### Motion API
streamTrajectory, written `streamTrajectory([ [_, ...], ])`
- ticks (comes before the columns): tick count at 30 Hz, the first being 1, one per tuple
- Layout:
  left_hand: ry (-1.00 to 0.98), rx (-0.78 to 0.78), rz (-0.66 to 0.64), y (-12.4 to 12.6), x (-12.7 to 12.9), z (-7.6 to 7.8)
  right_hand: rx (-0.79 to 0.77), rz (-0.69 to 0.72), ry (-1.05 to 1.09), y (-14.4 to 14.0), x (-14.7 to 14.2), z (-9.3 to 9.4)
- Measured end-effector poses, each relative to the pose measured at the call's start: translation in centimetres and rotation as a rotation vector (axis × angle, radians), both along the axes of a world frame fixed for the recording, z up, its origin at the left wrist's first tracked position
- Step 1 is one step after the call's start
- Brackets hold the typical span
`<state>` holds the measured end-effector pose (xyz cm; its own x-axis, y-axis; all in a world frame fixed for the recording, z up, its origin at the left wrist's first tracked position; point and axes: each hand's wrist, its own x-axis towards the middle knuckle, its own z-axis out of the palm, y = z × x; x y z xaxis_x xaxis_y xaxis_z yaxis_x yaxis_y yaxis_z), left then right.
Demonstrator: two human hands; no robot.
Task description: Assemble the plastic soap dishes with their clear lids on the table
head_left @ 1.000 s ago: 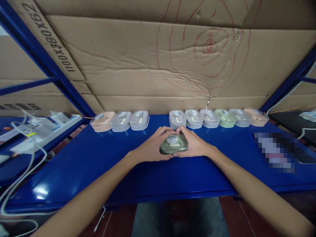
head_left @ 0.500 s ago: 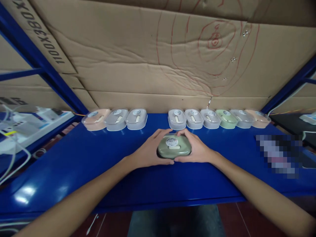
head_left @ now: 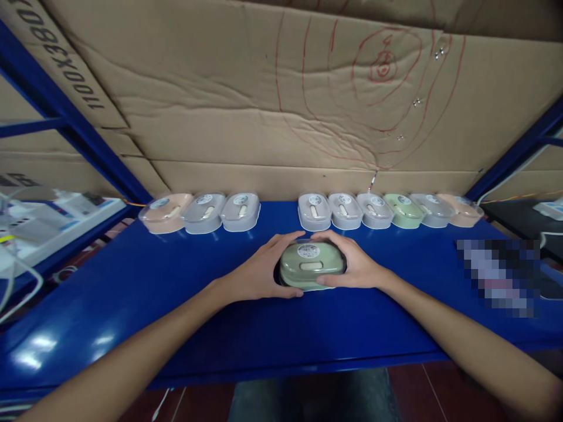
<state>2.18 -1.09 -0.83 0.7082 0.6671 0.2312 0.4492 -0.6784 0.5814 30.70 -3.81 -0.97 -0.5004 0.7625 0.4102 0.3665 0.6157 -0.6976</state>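
An olive-green plastic case (head_left: 311, 265) with a round white sticker on its lid rests on the blue shelf (head_left: 176, 293). My left hand (head_left: 259, 269) cups its left side and my right hand (head_left: 356, 266) cups its right side. Both sets of fingers wrap over the far edge, thumbs at the near edge. Behind the case, a row of similar cases runs along the back: a peach one (head_left: 163, 212) at the far left, grey ones (head_left: 314, 210) in the middle, a light green one (head_left: 403, 210) toward the right.
A creased cardboard sheet (head_left: 281, 105) with red circles drawn on it backs the shelf. Blue frame posts (head_left: 70, 117) stand at both sides. White boxes and cables (head_left: 26, 228) lie at the left. A blurred patch (head_left: 497, 275) sits at the right.
The green case has tipped from on edge to lying flatter, its lid facing up more. My hands spread wider around it. The view shifted slightly left.
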Motion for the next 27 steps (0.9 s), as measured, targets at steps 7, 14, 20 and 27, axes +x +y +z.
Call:
streamTrajectory([
  [7,-0.014,-0.011,0.015,0.0,-0.1,0.0,-0.093,0.019,0.121,0.5,0.6,-0.4],
  [14,0.079,-0.082,-0.014,0.5,-0.2,1.7,-0.003,-0.048,0.15,1.5,3.5,0.9],
  [20,0.146,-0.118,-0.093,2.3,-2.3,3.0,0.292,-0.2,-0.121,2.0,5.8,2.6],
  [27,0.243,-0.118,-0.119,3.2,-4.5,4.2,0.332,-0.214,-0.435,2.0,6.2,3.0],
])
